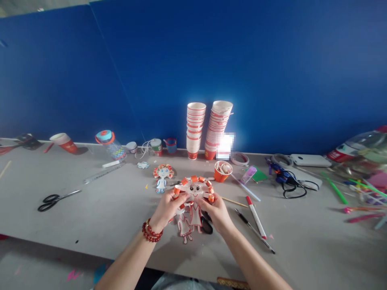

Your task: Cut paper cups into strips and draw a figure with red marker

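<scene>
Between my two hands is a paper doll with a drawn smiling face, curled orange-and-white strips around its head and a red-outlined dress below. My left hand, wearing red beads at the wrist, pinches its left side. On the opposite edge, my right hand grips it with thumb and fingers. A second red-outlined paper doll shows just below, its head partly hidden. Black scissor handles stick out beside the dress. Farther back lies a blue-dressed paper doll with a similar curled fringe.
Two tall stacks of paper cups stand against the blue partition. An orange cup of scraps sits behind my hands. Scissors lie left; a red-capped marker and black pen lie right. A bottle rests far right.
</scene>
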The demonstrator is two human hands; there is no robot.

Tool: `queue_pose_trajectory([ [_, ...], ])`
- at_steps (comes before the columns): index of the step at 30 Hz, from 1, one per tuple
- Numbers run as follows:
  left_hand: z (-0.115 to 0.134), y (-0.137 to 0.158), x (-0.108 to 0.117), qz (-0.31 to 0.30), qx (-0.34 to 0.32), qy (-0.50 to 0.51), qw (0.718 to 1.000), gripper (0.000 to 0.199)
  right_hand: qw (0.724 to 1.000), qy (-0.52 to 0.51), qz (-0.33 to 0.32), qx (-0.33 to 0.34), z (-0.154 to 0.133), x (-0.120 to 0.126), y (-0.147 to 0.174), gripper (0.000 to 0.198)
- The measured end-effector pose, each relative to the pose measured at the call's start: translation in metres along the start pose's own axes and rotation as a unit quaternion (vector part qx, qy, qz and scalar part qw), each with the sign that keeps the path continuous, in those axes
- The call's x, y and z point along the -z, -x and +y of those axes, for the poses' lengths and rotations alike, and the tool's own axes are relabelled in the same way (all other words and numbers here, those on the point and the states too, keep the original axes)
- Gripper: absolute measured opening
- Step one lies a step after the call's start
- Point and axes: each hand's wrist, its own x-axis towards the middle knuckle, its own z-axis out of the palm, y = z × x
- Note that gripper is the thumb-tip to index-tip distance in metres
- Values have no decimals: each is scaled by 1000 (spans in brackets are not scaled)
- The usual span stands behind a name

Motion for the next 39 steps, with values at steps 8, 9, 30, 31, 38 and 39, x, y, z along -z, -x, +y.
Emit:
queue_pose_trajectory([
  [8, -18, 1, -4, -6, -53, 230, 972, 41, 993, -88, 76, -5, 2, 1, -6, 29],
  [9, -22, 2, -8, -3, -39, 233, 972, 43, 993, -89, 73, -1, 3, 1, -6, 28],
  [30, -27, 10, 4, 130, -45, 56, 989, 35, 997, -80, 8, 23, 15, 9, -13, 41],
  [31, -27, 11, 7, 131, -49, 54, 989, 35, 998, -65, 6, 24, 15, 9, -13, 40],
  [38, -29, 4, 51, 206, -56, 47, 976, 38, 995, 80, 42, 50, 13, 17, -23, 38],
  [39, -28, 2, 62, 218, -54, 45, 973, 40, 994, 89, 43, 56, 14, 18, -24, 38],
])
